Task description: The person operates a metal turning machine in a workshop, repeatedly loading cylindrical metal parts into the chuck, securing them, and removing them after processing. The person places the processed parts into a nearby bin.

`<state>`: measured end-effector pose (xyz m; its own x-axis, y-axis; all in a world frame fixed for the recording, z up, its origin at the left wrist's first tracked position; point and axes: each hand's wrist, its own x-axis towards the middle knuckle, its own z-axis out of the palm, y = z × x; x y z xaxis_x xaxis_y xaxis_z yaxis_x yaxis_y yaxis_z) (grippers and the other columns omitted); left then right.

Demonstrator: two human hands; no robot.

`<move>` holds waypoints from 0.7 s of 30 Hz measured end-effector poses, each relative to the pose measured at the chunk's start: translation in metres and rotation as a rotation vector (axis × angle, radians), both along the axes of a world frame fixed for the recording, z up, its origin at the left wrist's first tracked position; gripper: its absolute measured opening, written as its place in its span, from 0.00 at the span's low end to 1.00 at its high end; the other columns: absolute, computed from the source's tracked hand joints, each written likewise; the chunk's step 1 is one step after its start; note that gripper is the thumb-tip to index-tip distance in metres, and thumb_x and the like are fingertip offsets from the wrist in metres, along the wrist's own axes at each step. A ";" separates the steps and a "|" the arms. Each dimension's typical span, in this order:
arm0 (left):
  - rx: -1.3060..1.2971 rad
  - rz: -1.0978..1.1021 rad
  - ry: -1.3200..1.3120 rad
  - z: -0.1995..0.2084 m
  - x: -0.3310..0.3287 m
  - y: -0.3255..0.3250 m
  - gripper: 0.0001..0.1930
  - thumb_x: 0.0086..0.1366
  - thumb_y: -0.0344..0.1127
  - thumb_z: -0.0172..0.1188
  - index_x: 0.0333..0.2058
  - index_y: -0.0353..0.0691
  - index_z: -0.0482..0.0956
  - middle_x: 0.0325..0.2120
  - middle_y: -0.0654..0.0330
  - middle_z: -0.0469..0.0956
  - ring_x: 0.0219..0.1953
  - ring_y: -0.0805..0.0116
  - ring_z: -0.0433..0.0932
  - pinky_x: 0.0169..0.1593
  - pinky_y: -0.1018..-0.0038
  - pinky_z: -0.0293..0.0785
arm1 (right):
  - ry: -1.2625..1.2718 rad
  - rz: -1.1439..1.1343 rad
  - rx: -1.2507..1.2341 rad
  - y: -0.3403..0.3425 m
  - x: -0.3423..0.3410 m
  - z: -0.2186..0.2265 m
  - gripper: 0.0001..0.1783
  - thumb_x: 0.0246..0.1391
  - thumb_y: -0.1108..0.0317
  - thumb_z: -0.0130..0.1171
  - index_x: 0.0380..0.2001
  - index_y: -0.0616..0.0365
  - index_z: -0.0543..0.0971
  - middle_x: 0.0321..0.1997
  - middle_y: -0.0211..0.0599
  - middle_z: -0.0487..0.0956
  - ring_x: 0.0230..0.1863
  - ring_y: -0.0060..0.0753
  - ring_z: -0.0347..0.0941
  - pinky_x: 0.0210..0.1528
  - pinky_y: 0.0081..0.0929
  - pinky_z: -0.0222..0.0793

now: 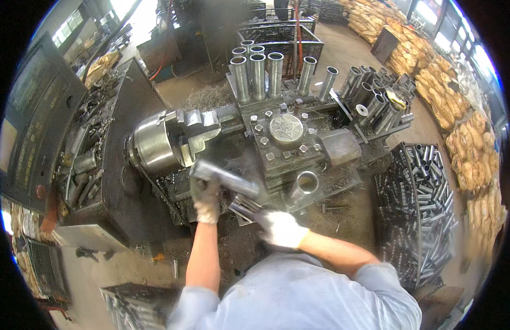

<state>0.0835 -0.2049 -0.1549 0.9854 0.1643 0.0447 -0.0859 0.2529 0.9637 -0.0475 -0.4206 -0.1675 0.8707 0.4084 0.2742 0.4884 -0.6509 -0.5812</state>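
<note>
My left hand (205,201), in a dirty work glove, is closed around a metal tube (225,179), blurred by motion. The tube is held slantwise over the lathe bed, in front of the lathe chuck (156,144). My right hand (280,228), in a white glove, grips a slim metal tool (244,208) with parallel bars. Its far end is close to the tube's lower right end; whether they touch I cannot tell. Just beyond the right hand, another metal tube (304,186) stands upright, beside the square tool post (286,130).
Several upright tubes (259,71) stand behind the tool post, and more (376,99) cluster at the far right. A wire bin (401,214) full of metal tubes is on the right. The dark machine housing (120,181) rises on the left. Yellowish sacks (469,143) line the right side.
</note>
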 end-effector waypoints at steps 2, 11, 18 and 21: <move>-0.223 -0.095 0.083 0.000 -0.015 0.029 0.28 0.74 0.59 0.62 0.60 0.44 0.75 0.47 0.57 0.83 0.49 0.61 0.83 0.51 0.61 0.83 | 0.071 -0.106 -0.366 0.030 0.028 -0.029 0.16 0.57 0.59 0.65 0.42 0.59 0.82 0.34 0.52 0.83 0.34 0.51 0.85 0.34 0.54 0.82; -1.056 -0.655 0.253 -0.018 -0.052 0.071 0.42 0.72 0.75 0.49 0.68 0.45 0.71 0.59 0.51 0.79 0.58 0.51 0.80 0.61 0.51 0.80 | 0.802 -0.097 0.473 0.026 0.069 0.053 0.35 0.60 0.38 0.66 0.49 0.65 0.86 0.43 0.50 0.89 0.44 0.42 0.85 0.50 0.39 0.79; -0.339 -0.276 0.101 0.026 -0.074 0.016 0.44 0.76 0.71 0.43 0.76 0.43 0.61 0.73 0.45 0.65 0.73 0.44 0.66 0.77 0.49 0.58 | 0.920 -0.252 0.380 0.062 0.053 0.109 0.40 0.40 0.49 0.76 0.52 0.64 0.79 0.39 0.49 0.87 0.33 0.48 0.86 0.36 0.40 0.83; -0.812 -0.601 -0.108 0.039 -0.065 0.015 0.47 0.75 0.73 0.46 0.76 0.37 0.60 0.72 0.44 0.66 0.71 0.46 0.68 0.77 0.49 0.61 | 0.788 -0.133 0.491 0.039 0.034 0.148 0.41 0.41 0.50 0.75 0.57 0.62 0.77 0.39 0.52 0.87 0.38 0.51 0.87 0.40 0.43 0.84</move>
